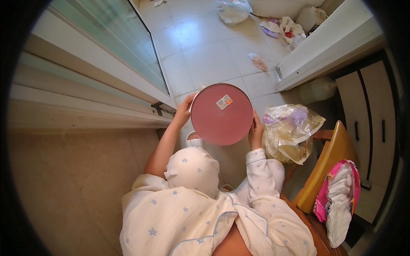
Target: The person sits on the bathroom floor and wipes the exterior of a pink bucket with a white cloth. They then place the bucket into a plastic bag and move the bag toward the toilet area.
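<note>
I hold up a round, flat, dusty-red disc (221, 120) in front of me; whether it is a lid or the base of a container cannot be told. A small white and orange sticker (224, 102) with print is stuck on its face. My left hand (184, 112) grips the rim on the left, and my right hand (256, 131) has hold of the lower right rim. Most of the fingers are hidden behind the disc. Just right of my right hand sits a clear plastic bag (288, 134) with purple and whitish contents.
A wooden chair (330, 166) bears an opened pink pack (338, 198) with white folded contents. Behind it is a cabinet (368, 134). On the left stands a framed glass door (128, 48). Past the doorway, litter (285, 30) and a filled plastic bag (234, 12) lie on the tiles.
</note>
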The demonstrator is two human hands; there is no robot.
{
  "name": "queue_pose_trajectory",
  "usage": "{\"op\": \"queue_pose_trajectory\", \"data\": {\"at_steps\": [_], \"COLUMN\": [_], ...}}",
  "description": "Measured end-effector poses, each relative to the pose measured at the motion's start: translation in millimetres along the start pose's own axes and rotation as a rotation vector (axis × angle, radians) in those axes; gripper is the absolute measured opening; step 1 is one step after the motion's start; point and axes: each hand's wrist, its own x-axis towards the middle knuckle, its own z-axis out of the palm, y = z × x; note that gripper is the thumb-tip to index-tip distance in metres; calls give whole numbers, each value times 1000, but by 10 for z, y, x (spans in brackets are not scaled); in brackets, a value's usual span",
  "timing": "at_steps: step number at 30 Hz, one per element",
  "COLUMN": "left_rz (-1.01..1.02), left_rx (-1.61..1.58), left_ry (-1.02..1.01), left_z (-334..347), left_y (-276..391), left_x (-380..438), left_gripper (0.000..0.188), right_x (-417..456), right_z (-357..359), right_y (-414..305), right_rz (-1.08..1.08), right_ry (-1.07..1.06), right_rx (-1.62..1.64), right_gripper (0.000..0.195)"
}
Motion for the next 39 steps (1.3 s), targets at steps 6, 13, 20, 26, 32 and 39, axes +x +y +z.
{"op": "queue_pose_trajectory", "data": {"at_steps": [6, 13, 20, 26, 32, 39], "left_rz": [-29, 229, 176, 352, 288, 324], "left_rx": [-169, 24, -125, 62, 28, 163], "left_ry": [-58, -37, -154, -175, -203, -134], "left_z": [107, 344, 374, 517, 498, 722], "left_y": [-132, 1049, 1678, 2007, 2663, 2185], "left_x": [127, 451, 728, 827, 925, 868], "left_gripper": [39, 35, 34, 32, 32, 33], "right_x": [45, 261, 334, 69, 149, 140], "right_z": [125, -345, -369, -488, -655, -676], "right_y": [-1, -635, -742, -1221, -1990, -1536], "right_rz": [42, -342, 3, -57, -128, -165], "right_ry": [36, 75, 149, 54, 28, 147], "right_rx": [433, -298, 680, 1321, 1298, 1261], "right_gripper": [29, 22, 32, 57, 67, 71]}}
